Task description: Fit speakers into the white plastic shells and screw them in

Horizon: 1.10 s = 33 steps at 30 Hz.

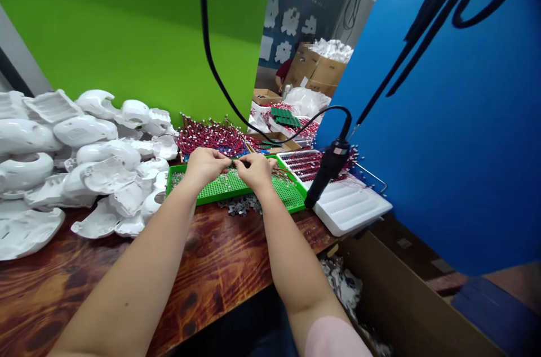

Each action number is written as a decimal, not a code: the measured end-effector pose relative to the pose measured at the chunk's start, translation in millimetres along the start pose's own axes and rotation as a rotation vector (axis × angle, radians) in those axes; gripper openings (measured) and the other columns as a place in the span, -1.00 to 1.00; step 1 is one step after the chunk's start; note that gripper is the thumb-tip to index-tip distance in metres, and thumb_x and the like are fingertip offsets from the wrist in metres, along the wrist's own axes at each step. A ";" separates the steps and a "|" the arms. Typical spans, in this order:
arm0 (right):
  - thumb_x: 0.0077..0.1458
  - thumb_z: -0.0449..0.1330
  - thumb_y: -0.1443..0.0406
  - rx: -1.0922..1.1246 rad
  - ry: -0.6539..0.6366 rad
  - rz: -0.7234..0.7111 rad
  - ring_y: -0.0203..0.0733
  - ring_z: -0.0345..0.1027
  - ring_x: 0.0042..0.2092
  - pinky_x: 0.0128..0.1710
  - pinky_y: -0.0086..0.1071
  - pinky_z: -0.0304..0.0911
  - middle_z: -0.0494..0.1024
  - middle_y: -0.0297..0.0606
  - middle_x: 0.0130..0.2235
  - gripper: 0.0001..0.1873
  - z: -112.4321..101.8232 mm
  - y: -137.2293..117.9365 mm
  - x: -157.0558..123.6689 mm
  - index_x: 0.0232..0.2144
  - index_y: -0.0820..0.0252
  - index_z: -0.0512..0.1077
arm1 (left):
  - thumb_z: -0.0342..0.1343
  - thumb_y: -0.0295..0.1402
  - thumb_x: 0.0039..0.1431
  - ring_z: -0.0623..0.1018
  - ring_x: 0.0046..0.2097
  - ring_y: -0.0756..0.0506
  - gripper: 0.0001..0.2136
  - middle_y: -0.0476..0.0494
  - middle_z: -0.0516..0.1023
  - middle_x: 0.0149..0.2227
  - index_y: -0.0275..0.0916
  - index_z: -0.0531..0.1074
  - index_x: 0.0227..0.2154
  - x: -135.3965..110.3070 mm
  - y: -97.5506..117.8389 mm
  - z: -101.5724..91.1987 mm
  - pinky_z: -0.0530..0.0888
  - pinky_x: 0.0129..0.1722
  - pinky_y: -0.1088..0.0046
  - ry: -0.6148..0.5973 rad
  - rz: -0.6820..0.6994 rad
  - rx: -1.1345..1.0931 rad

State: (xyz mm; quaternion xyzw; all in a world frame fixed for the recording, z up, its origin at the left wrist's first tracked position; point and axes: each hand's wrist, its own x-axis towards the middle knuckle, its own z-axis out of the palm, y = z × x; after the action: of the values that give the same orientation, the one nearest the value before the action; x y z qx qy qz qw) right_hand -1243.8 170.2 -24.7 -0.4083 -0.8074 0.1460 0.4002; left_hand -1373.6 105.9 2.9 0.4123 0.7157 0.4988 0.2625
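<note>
My left hand (pixel 205 166) and my right hand (pixel 255 170) meet over the green perforated tray (pixel 220 189), fingers pinched together on a small part I cannot make out. Behind them lies a heap of red wires (pixel 211 137) with small white ends. A little pile of grey metal bits (pixel 240 206) sits on the wooden table just in front of the green tray.
White plastic shells (pixel 84 160) are piled at the left. A black hanging tool (pixel 327 171) rests by a white tray (pixel 350 205) with red wires. Green and blue screens stand behind. A cardboard box (pixel 397 289) is at the lower right. A person sits far back.
</note>
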 end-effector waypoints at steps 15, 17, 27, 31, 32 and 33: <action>0.24 0.14 0.12 0.056 -0.077 -0.092 0.02 0.30 0.00 0.11 0.02 -0.11 0.61 -0.25 -0.15 -0.78 -10.0 6.3 7.6 -0.25 0.00 0.56 | 0.27 -0.30 0.09 0.60 -0.34 -0.06 -0.79 -0.22 0.61 -0.33 -0.33 0.57 -0.26 10.2 -11.3 -11.8 0.52 -0.38 0.48 -0.085 0.086 0.004; 0.28 0.10 0.14 0.020 -0.121 -0.138 0.01 0.29 -0.01 0.12 0.01 -0.09 0.59 -0.22 -0.15 -0.76 -10.3 7.6 7.9 -0.26 0.03 0.55 | 0.31 -0.29 0.03 0.59 -0.37 -0.06 -0.77 -0.21 0.62 -0.35 -0.32 0.59 -0.28 8.4 -10.4 -14.1 0.48 -0.42 0.51 -0.114 0.104 0.034; 0.35 -0.04 0.23 0.092 -0.308 -0.272 -0.23 0.34 -0.16 -0.13 -0.37 0.21 0.49 -0.26 -0.14 -0.75 -11.7 16.9 11.1 -0.19 0.12 0.43 | 0.28 -0.24 0.04 0.57 -0.38 -0.06 -0.75 -0.18 0.63 -0.37 -0.27 0.63 -0.26 8.2 -9.8 -17.7 0.38 -0.45 0.50 -0.109 0.133 0.167; 0.33 -0.03 0.25 0.081 -0.325 -0.287 -0.22 0.37 -0.13 -0.11 -0.37 0.23 0.52 -0.27 -0.14 -0.77 -15.5 11.7 7.9 -0.17 0.13 0.42 | 0.25 -0.28 0.05 0.56 -0.36 -0.06 -0.82 -0.12 0.63 -0.37 -0.22 0.63 -0.30 13.1 -12.2 -19.1 0.38 -0.36 0.44 -0.056 0.174 0.244; 0.33 -0.02 0.26 0.069 -0.319 -0.289 -0.21 0.38 -0.11 -0.09 -0.36 0.22 0.53 -0.26 -0.13 -0.77 -16.4 10.2 7.1 -0.18 0.13 0.42 | 0.25 -0.30 0.04 0.56 -0.33 -0.07 -0.84 -0.10 0.63 -0.37 -0.20 0.63 -0.32 14.2 -12.7 -19.2 0.39 -0.32 0.43 -0.047 0.191 0.260; 0.32 -0.01 0.26 0.055 -0.310 -0.287 -0.19 0.38 -0.10 -0.08 -0.34 0.22 0.53 -0.24 -0.12 -0.78 -17.0 8.9 6.5 -0.19 0.15 0.43 | 0.25 -0.30 0.03 0.56 -0.31 -0.08 -0.85 -0.09 0.63 -0.36 -0.19 0.63 -0.33 15.2 -13.2 -19.0 0.39 -0.29 0.43 -0.040 0.208 0.273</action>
State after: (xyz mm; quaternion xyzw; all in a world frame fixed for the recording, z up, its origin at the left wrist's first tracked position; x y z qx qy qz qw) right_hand -1228.2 179.3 -15.5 -0.2505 -0.9049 0.1705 0.2988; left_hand -1400.8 107.3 -1.9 0.5257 0.7249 0.4134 0.1652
